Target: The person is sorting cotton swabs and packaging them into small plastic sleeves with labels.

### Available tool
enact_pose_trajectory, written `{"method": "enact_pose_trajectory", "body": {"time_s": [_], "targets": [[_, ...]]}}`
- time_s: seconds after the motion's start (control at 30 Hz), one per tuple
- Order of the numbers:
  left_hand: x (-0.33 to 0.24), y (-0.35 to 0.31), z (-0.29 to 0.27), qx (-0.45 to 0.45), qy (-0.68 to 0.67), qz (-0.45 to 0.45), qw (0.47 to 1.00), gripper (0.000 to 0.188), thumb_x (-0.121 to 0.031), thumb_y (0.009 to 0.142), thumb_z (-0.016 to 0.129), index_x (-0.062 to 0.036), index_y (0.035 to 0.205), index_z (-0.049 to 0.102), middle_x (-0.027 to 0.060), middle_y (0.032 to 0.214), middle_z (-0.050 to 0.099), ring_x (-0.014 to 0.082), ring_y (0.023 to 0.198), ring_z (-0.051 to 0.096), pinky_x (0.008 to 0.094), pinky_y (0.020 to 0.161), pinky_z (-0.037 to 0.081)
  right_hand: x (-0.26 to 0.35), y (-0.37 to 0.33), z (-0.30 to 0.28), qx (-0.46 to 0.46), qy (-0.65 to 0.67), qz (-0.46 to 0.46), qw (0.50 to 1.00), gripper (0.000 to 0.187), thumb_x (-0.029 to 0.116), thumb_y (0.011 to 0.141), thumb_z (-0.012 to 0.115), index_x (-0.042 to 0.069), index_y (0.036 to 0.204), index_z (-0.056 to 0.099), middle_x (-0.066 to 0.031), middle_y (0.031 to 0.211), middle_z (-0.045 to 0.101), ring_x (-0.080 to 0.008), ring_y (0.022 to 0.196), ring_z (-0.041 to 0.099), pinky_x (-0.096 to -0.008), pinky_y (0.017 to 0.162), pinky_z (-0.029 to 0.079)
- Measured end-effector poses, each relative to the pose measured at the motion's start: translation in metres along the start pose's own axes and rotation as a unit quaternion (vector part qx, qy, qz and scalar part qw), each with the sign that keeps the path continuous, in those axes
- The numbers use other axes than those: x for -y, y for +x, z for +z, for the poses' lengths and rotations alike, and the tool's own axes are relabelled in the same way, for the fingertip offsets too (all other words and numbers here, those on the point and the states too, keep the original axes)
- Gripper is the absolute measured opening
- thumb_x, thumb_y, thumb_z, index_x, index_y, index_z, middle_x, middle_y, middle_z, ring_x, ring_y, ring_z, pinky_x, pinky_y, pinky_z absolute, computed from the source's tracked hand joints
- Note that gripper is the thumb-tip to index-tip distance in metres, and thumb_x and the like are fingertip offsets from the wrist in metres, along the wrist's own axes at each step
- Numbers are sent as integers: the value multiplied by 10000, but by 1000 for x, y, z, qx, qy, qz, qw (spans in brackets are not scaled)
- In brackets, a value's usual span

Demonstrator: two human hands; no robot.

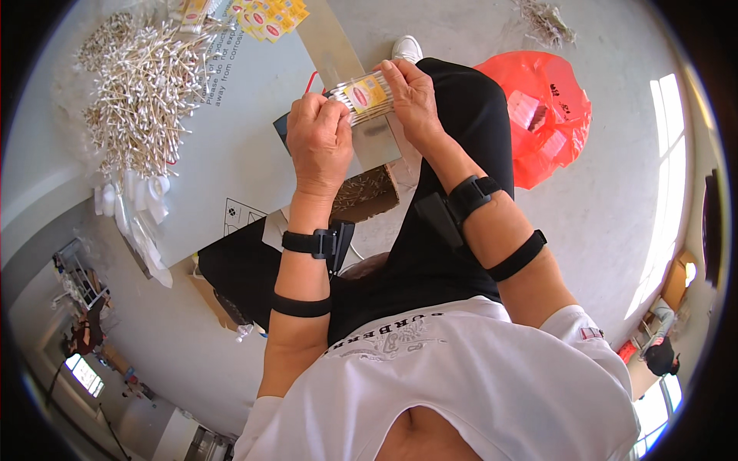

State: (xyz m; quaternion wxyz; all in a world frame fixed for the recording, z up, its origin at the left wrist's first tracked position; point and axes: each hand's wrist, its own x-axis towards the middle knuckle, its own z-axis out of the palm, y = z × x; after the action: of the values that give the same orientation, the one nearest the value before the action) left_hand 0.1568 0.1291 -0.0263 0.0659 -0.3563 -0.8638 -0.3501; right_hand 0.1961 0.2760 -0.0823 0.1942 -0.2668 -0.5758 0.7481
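Between my two hands is a clear packet of cotton swabs (364, 95) with a yellow and red label in its middle. My left hand (319, 138) is closed at the packet's left end, its fingers curled inward. At the other end, my right hand (413, 101) pinches the packet between thumb and fingers. The packet is held tilted above the near right corner of the grey table. A large heap of loose white-tipped cotton swabs (142, 100) lies on the table to the left of my hands.
Yellow label cards (269, 17) lie at the table's far edge. Clear plastic bags (134, 203) hang over its left side. Below my hands stands an open cardboard box (367, 196) with swabs inside. A red plastic bag (565, 115) with packets sits on the floor to the right, near scattered swabs (546, 23).
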Motion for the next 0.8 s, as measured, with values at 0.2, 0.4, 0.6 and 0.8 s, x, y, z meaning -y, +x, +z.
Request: {"method": "enact_pose_trajectory", "body": {"time_s": [0.2,0.4,0.6,0.8], "targets": [[-2,1,-1,-5,62,62,996,150,29,695,695,-40,792,603,60,818,523,265,823,552,385,737,458,-2,2,-2,2,-2,12,1000,317,277,989,573,-12,892,659,3,708,567,-67,669,461,-251,602,410],[-1,2,-3,13,68,80,994,150,17,698,705,-49,789,605,52,791,523,254,796,556,377,723,455,-1,2,1,-6,0,9,1000,308,272,979,589,-14,885,658,1,697,563,-68,661,453,-263,586,406],[-2,-2,-1,8,82,78,994,148,5,697,719,-41,791,613,56,786,530,258,792,559,380,706,469,-5,3,1,-17,-20,10,1000,314,269,974,598,-17,853,635,6,664,525,-74,648,426,-272,571,392],[-6,-6,3,-2,62,26,998,152,2,697,723,-28,803,618,70,792,539,277,799,561,394,706,483,-3,3,1,-19,-21,0,1000,300,255,972,600,-19,852,628,9,661,514,-74,647,418,-271,569,389]]}}
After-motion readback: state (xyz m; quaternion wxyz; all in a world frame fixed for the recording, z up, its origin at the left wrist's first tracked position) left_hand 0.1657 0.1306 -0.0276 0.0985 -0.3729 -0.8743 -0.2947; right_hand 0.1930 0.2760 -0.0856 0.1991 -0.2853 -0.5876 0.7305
